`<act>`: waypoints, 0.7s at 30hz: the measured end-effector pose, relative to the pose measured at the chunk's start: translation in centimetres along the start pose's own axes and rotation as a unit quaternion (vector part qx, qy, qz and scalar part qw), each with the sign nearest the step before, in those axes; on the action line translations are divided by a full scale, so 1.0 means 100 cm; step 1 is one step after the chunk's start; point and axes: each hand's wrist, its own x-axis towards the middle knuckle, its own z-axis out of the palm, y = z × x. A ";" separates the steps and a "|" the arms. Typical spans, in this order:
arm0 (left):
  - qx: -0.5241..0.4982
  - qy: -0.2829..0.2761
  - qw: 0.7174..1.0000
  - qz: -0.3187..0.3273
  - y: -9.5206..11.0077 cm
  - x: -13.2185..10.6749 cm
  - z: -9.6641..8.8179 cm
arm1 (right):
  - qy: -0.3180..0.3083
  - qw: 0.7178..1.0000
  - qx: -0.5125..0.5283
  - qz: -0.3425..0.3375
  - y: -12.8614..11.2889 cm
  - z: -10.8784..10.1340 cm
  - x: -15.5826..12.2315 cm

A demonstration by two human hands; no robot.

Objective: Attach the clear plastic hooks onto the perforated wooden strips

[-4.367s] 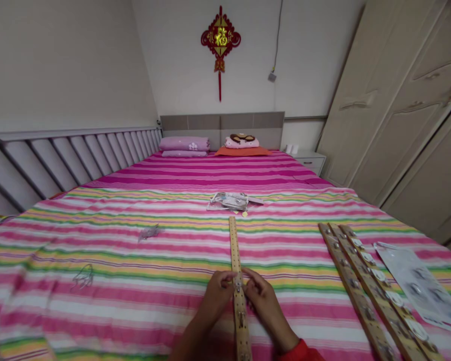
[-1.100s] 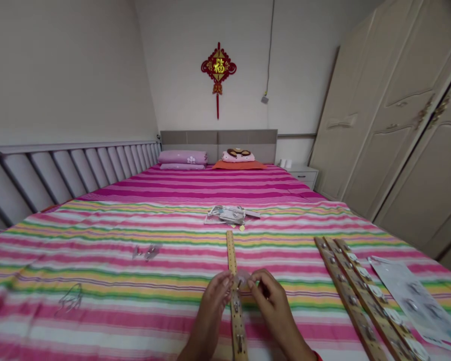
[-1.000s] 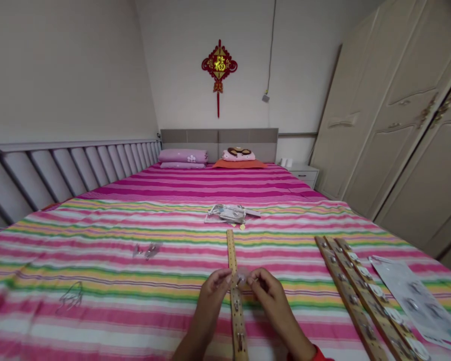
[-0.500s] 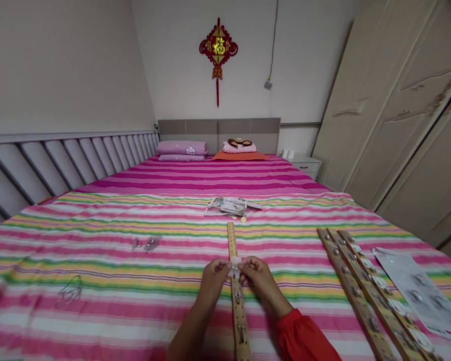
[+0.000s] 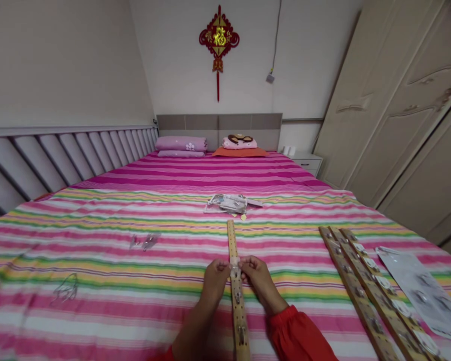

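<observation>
A narrow wooden strip (image 5: 232,239) with rows of holes lies lengthwise on the striped bedspread in front of me. Several small metal fittings (image 5: 241,333) sit along its near half. Across its middle, a small translucent whitish piece (image 5: 235,264) rests with a metal fitting at it; its exact kind is too small to tell. My left hand (image 5: 215,281) pinches the piece's left edge between thumb and fingers. From the opposite side, my right hand (image 5: 259,282) is closed on its right edge. The fingertips hide parts of the piece and strip.
To the right lie several similar wooden strips (image 5: 355,281) with metal and white round parts, beside a clear plastic bag (image 5: 423,286). Another bag of parts (image 5: 228,203) lies beyond my strip. Small clear packets (image 5: 146,241) and a thin loose thread (image 5: 66,288) are at left.
The whitish piece now looks lower and flatter against the strip, with both hands still at its edges. My view has shifted slightly.
</observation>
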 end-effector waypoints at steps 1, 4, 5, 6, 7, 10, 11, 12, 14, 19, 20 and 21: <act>0.002 0.001 1.000 -0.004 -0.001 0.000 0.000 | 0.001 1.000 -0.001 0.002 0.001 0.000 0.000; 0.002 0.008 1.000 -0.013 -0.002 0.000 0.001 | 0.004 1.000 -0.006 0.009 0.002 0.000 0.001; 0.000 0.010 1.000 -0.013 -0.002 0.000 0.001 | 0.005 1.000 -0.008 0.010 0.003 0.000 0.002; -0.003 0.010 1.000 -0.012 -0.003 0.000 0.002 | 0.005 1.000 -0.009 0.010 0.003 0.000 0.002; -0.006 0.010 1.000 -0.010 -0.003 0.000 0.002 | 0.005 1.000 -0.011 0.009 0.003 0.000 0.002; -0.003 0.009 1.000 -0.002 -0.005 0.000 0.003 | 0.005 1.000 -0.013 0.009 0.003 0.000 0.001; 0.000 0.009 1.000 -0.001 -0.006 0.000 0.003 | 0.005 1.000 -0.013 0.008 0.003 0.001 0.001; 0.002 0.010 1.000 0.001 -0.007 0.001 0.003 | 0.005 1.000 -0.013 0.009 0.003 0.001 0.001; 0.003 0.013 1.000 0.002 -0.009 0.001 0.004 | 0.006 1.000 -0.016 0.009 0.003 0.001 0.000; -0.017 0.022 1.000 0.000 -0.010 -0.002 0.006 | 0.011 1.000 -0.024 0.004 0.007 0.002 0.001; -0.023 0.013 1.000 0.006 -0.009 -0.003 0.006 | 0.012 1.000 -0.023 0.003 0.008 0.002 0.001; -0.026 0.001 1.000 0.014 -0.008 -0.004 0.006 | 0.012 1.000 -0.021 0.002 0.009 0.002 0.002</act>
